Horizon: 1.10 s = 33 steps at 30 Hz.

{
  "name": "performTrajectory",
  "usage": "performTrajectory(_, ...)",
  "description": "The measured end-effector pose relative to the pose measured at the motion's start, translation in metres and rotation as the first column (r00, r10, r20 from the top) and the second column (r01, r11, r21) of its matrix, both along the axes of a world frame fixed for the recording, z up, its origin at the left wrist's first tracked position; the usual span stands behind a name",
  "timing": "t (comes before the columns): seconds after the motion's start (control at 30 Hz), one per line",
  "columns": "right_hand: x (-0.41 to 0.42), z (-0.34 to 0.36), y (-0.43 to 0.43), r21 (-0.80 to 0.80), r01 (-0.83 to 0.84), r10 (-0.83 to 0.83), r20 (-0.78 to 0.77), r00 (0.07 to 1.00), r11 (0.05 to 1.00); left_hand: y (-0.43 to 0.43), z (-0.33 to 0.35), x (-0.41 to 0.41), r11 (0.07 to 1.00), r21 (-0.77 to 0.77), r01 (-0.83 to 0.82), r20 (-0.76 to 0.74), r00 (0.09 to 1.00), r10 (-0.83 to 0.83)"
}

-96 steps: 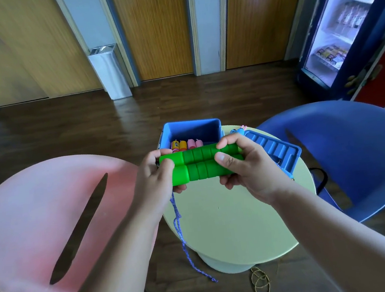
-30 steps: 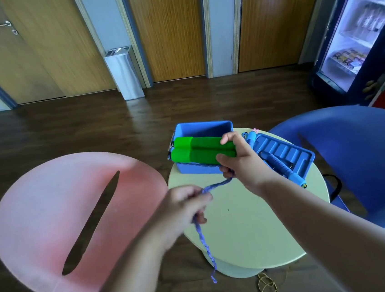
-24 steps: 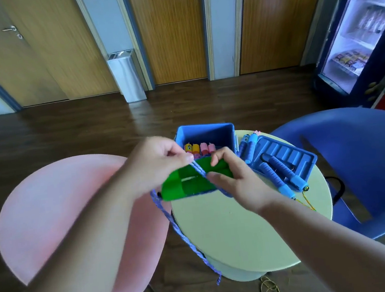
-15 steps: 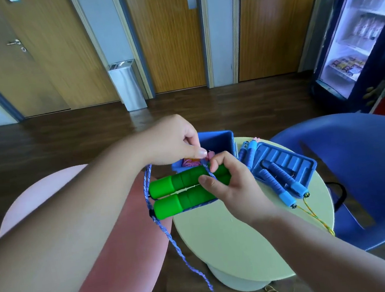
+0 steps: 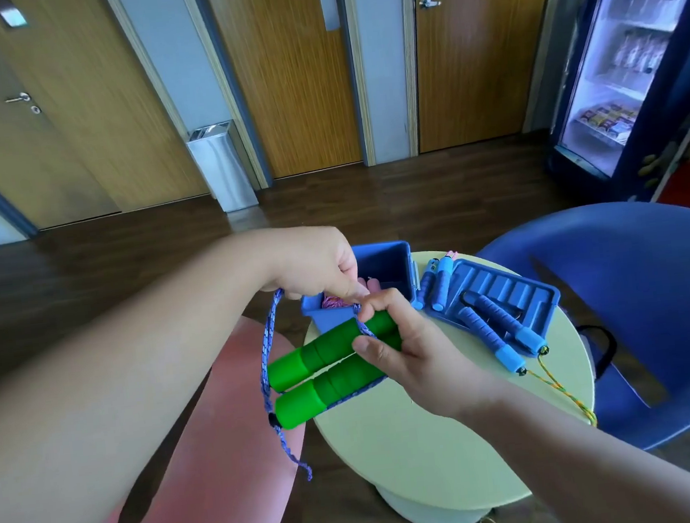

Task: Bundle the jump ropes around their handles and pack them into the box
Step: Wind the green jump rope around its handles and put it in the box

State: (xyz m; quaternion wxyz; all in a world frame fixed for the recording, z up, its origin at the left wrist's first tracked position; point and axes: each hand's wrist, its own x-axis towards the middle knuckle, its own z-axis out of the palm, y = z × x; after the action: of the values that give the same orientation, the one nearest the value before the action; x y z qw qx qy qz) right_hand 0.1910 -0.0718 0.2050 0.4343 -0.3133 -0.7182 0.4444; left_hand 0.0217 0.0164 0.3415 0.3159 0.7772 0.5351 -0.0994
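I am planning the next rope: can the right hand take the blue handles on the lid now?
Probably not yet: the right hand grips the green handles. The blue handles lie uncovered on the lid beside it.

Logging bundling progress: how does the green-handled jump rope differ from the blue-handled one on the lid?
The green foam-handled jump rope is held by the right hand; the blue-handled jump rope rests on the blue lid. The green one's blue braided cord crosses its handles, pinched by the left hand; the blue one's yellow cord trails loose over the pale table. Both have handles side by side.
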Motion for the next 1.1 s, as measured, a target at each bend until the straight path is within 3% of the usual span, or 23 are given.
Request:
performTrajectory(0.1,0.002,0.001,0.0,0.054,0.026,-0.028,0.051,0.998,0.998,-0.001,0.002,-0.001,1.0,-0.026,-0.012,0.001,1.0,0.012)
performTrajectory(0.23,0.009,0.001,0.006,0.009,0.035,-0.035,0.038,0.999,0.999,-0.004,0.008,-0.005,0.996,-0.054,-0.072,0.017,0.997,0.073)
performTrajectory(0.43,0.012,-0.001,0.011,0.029,0.08,-0.081,0.055,0.995,0.996,-0.012,0.041,-0.008,0.98,-0.182,-0.082,-0.265,0.964,0.031)
performTrajectory(0.53,0.012,-0.003,0.01,0.06,0.077,-0.081,0.054,0.995,0.995,-0.007,0.051,-0.018,0.979,-0.178,-0.096,-0.308,0.951,0.037)
performTrajectory(0.7,0.01,0.003,-0.002,0.064,0.06,-0.057,-0.039,0.998,0.996,0.007,0.024,-0.031,0.989,0.148,-0.008,0.04,0.999,0.003)
performTrajectory(0.83,0.007,0.017,-0.012,0.073,0.087,-0.072,-0.188,0.98,0.994,-0.005,-0.021,-0.036,0.984,0.139,-0.108,0.379,0.924,0.048)
performTrajectory(0.87,0.007,0.023,-0.013,0.054,0.091,-0.076,-0.237,0.969,0.994,-0.016,-0.032,-0.025,0.987,0.107,-0.122,0.496,0.867,0.053)
performTrajectory(0.9,0.007,0.029,-0.014,0.027,0.1,-0.088,-0.279,0.956,0.995,-0.029,-0.042,-0.008,0.99,0.056,-0.128,0.692,0.72,0.054)
performTrajectory(0.93,0.007,0.036,-0.014,0.006,0.105,-0.098,-0.309,0.946,0.994,-0.04,-0.059,0.009,0.962,-0.204,-0.182,0.862,0.433,0.265)
performTrajectory(0.97,0.007,0.042,-0.012,-0.005,0.116,-0.111,-0.318,0.941,0.993,-0.045,-0.078,0.018,0.928,-0.323,-0.184,0.893,0.266,0.364)
performTrajectory(1.0,0.007,0.046,-0.008,-0.003,0.126,-0.121,-0.315,0.941,0.992,-0.053,-0.096,0.02,0.913,-0.392,-0.111,0.849,0.34,0.405)
performTrajectory(1.03,0.008,0.049,-0.002,-0.004,0.136,-0.13,-0.303,0.944,0.991,-0.066,-0.105,0.013,0.909,-0.393,-0.141,0.764,0.5,0.408)
performTrajectory(1.07,0.008,0.049,0.005,-0.01,0.15,-0.147,-0.283,0.948,0.989,-0.076,-0.118,0.006,0.905,-0.381,-0.188,0.691,0.592,0.414)
performTrajectory(1.1,0.009,0.047,0.013,-0.019,0.174,-0.173,-0.251,0.952,0.985,-0.08,-0.129,0.0,0.9,-0.373,-0.227,0.674,0.6,0.431)
